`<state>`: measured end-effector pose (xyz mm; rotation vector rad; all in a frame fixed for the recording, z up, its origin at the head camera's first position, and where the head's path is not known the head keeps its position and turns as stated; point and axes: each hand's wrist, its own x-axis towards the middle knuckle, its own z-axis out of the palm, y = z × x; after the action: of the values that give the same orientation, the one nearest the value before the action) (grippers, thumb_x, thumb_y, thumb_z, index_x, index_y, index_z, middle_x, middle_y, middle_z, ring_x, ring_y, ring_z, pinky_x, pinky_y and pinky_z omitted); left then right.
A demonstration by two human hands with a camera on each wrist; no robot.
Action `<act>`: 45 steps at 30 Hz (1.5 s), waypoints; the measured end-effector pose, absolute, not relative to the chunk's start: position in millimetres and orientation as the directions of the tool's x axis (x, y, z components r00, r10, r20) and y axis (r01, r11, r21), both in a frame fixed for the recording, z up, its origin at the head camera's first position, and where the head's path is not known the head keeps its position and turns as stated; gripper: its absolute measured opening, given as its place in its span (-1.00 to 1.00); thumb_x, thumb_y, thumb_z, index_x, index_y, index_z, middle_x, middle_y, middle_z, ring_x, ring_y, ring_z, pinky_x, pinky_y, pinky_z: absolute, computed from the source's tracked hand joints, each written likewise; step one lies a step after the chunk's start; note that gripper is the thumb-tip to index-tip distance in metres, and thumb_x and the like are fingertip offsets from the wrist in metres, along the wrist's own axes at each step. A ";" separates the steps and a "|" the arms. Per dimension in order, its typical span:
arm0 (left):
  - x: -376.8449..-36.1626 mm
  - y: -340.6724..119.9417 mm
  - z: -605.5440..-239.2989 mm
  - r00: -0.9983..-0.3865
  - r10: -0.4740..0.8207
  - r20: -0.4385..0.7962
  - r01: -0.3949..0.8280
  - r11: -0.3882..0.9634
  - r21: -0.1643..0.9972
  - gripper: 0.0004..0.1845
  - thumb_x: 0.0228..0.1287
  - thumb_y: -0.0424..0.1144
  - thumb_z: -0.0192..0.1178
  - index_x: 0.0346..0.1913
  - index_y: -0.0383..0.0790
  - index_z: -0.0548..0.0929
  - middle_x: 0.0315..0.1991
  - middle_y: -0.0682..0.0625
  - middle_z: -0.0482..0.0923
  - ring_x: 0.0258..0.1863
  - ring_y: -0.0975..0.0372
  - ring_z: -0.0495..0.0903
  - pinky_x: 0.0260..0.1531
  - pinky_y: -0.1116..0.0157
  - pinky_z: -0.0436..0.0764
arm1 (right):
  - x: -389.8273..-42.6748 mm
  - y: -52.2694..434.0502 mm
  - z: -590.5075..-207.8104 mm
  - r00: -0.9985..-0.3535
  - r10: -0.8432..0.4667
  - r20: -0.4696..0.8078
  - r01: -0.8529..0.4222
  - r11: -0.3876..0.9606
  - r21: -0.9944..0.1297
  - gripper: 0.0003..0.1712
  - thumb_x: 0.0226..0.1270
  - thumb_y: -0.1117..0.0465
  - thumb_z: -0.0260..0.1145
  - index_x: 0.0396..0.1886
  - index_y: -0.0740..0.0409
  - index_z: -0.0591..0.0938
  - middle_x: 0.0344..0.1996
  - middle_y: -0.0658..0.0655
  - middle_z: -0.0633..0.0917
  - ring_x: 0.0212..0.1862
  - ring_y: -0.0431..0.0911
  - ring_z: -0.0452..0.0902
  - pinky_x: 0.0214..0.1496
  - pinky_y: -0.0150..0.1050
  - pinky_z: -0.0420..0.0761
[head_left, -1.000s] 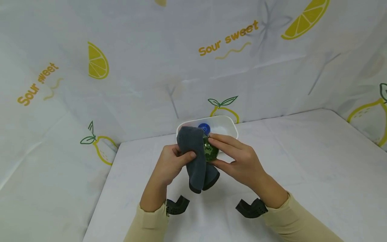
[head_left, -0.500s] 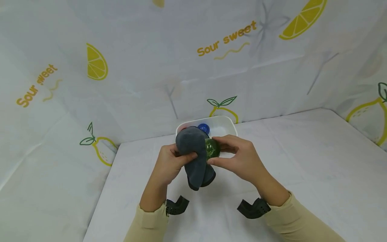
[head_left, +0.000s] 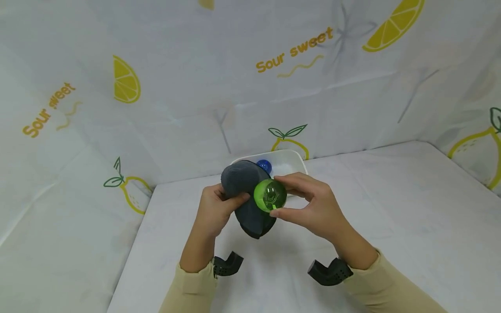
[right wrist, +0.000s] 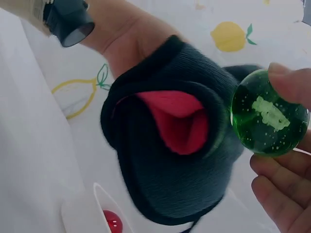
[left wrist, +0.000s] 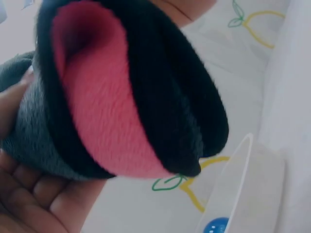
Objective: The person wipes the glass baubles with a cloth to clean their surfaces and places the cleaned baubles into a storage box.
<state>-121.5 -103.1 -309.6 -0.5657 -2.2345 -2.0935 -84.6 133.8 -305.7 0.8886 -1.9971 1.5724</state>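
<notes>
My right hand [head_left: 303, 204] pinches a clear green ball [head_left: 270, 195] between thumb and fingers, above the table; the right wrist view shows the green ball [right wrist: 269, 112] up close against the cloth. My left hand [head_left: 219, 206] grips a folded dark grey cloth [head_left: 244, 191] with a red inner side, just left of the ball. In the left wrist view the cloth [left wrist: 121, 92] fills the frame with its red lining showing. The cloth [right wrist: 175, 145] hangs from the left hand in the right wrist view.
A white tray [head_left: 291, 158] stands behind the hands near the back wall, holding a blue ball [head_left: 264, 165]. A red ball [right wrist: 113, 221] lies in the tray [right wrist: 82, 211]. Lemon-print sheeting covers the table and walls.
The right hand turned and drew the green ball out from the cloth's edge, so it now shows fully and brighter. The left hand bunched the cloth higher.
</notes>
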 end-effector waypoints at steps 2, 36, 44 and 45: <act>-120.7 -104.4 -310.6 -0.921 0.286 0.265 0.277 0.002 0.961 -0.67 0.11 -0.43 0.39 -0.06 -0.53 0.66 -0.17 -0.13 0.73 -0.18 0.18 0.73 -0.11 0.21 0.70 | -85.6 132.8 -307.1 -0.704 -0.211 0.678 -0.709 0.154 -0.688 -0.27 -0.20 0.42 0.65 0.11 0.26 0.64 -0.04 0.10 0.69 -0.01 -0.19 0.64 0.06 -0.32 0.64; -113.4 -95.1 -306.9 -0.886 0.356 0.298 0.343 0.069 0.937 -0.61 -0.06 -0.47 0.50 -0.08 -0.42 0.71 -0.16 -0.27 0.72 -0.18 0.14 0.72 -0.13 0.13 0.71 | -100.1 133.8 -317.7 -0.948 -0.260 0.186 -0.196 0.012 -0.981 -0.42 0.26 -0.04 0.42 -0.08 0.44 0.64 -0.28 0.23 0.74 -0.39 0.00 0.73 -0.25 -0.10 0.74; -114.4 -90.6 -307.9 -0.939 0.267 0.218 0.256 0.115 0.960 -0.67 -0.03 -0.43 0.49 -0.13 -0.38 0.72 -0.20 -0.19 0.74 -0.19 0.13 0.72 -0.14 0.16 0.71 | -96.5 131.6 -317.2 -0.947 -0.223 0.232 -0.269 0.154 -0.951 -0.50 0.13 0.14 0.52 0.05 0.25 0.66 -0.26 0.16 0.75 -0.27 -0.11 0.71 -0.18 -0.26 0.72; -114.6 -90.4 -307.9 -0.943 0.257 0.211 0.248 0.121 0.961 -0.68 -0.02 -0.42 0.48 -0.13 -0.38 0.73 -0.21 -0.18 0.74 -0.20 0.13 0.73 -0.15 0.17 0.71 | -95.2 131.4 -317.2 -0.944 -0.211 0.255 -0.295 0.187 -0.937 -0.46 0.09 0.12 0.55 0.07 0.20 0.66 -0.24 0.13 0.75 -0.25 -0.12 0.71 -0.18 -0.28 0.71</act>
<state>-114.6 -90.4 -307.9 -0.5311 -2.3576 -2.0192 -95.2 131.4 -317.2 0.5056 -2.3667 1.8940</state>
